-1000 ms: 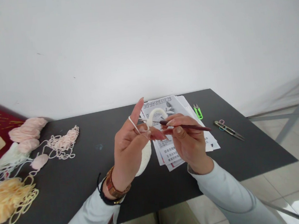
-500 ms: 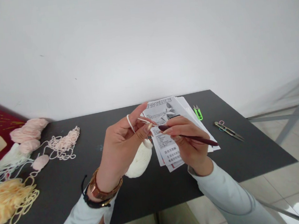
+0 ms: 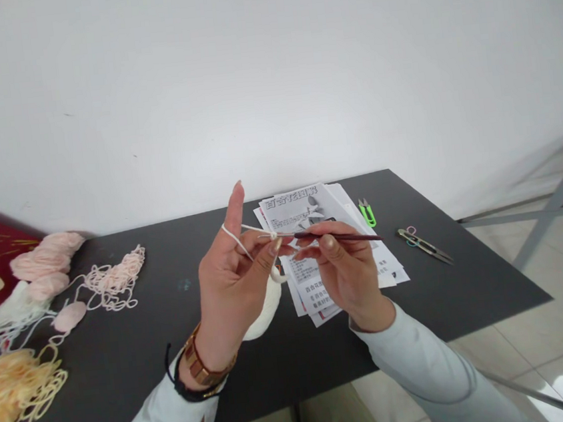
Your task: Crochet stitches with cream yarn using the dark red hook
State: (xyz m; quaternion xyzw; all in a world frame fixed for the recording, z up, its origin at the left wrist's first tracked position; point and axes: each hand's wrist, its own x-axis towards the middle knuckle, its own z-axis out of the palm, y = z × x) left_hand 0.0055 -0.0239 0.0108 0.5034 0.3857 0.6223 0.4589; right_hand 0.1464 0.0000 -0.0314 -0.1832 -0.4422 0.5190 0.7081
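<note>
My left hand [image 3: 231, 277] is raised over the black table [image 3: 125, 348], index finger pointing up with a strand of cream yarn [image 3: 234, 237] looped over it, thumb and other fingers pinching a cream crocheted piece [image 3: 266, 306] that hangs below. My right hand [image 3: 345, 268] pinches a dark red crochet hook [image 3: 344, 236], held level, its tip at the stitch beside my left thumb. Both hands are closed on what they hold.
Printed instruction sheets [image 3: 314, 234] lie under the hands. Green snips [image 3: 365, 212] and metal snips [image 3: 425, 245] sit to the right. Pink yarn [image 3: 45, 259], a loose pink tangle [image 3: 115, 279] and yellow yarn [image 3: 13, 387] lie at the left. The table's right edge drops to tiled floor.
My left index finger has straightened upward again. The hook has swung from tilted down-right to level, its tip drawn back to the stitch. The crocheted piece hangs lower behind my left hand.
</note>
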